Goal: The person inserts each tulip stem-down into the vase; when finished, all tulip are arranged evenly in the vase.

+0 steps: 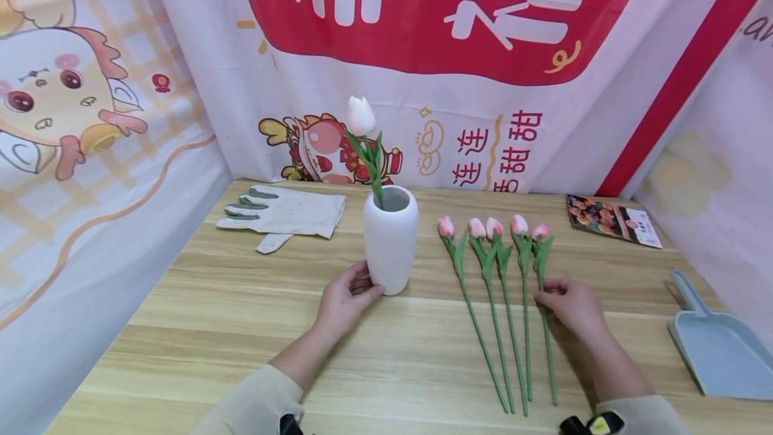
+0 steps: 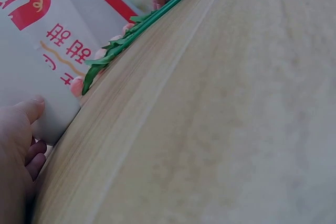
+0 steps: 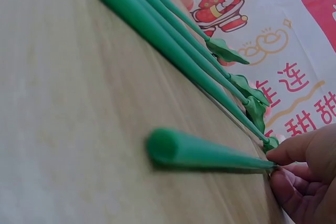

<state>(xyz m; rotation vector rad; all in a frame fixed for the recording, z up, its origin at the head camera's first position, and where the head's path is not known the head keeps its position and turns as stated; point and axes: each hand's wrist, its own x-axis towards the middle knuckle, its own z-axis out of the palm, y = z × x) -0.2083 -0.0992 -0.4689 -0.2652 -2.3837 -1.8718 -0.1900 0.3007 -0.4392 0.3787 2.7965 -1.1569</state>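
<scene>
A white vase stands on the wooden table with one pale pink artificial tulip in it, leaning left. My left hand holds the vase low down near its base; in the left wrist view the thumb lies against the white wall and the fingers are curled. To the right, several pink tulips with long green stems lie side by side, blooms toward the back. My right hand pinches the stem of the rightmost tulip between thumb and fingers, below its leaves. The right wrist view shows that stem's cut end close up.
A white work glove with green-grey fingertips lies at the back left. A printed card with flower pictures is at the back right. A grey-blue dustpan lies at the right edge. A printed cloth hangs behind the table.
</scene>
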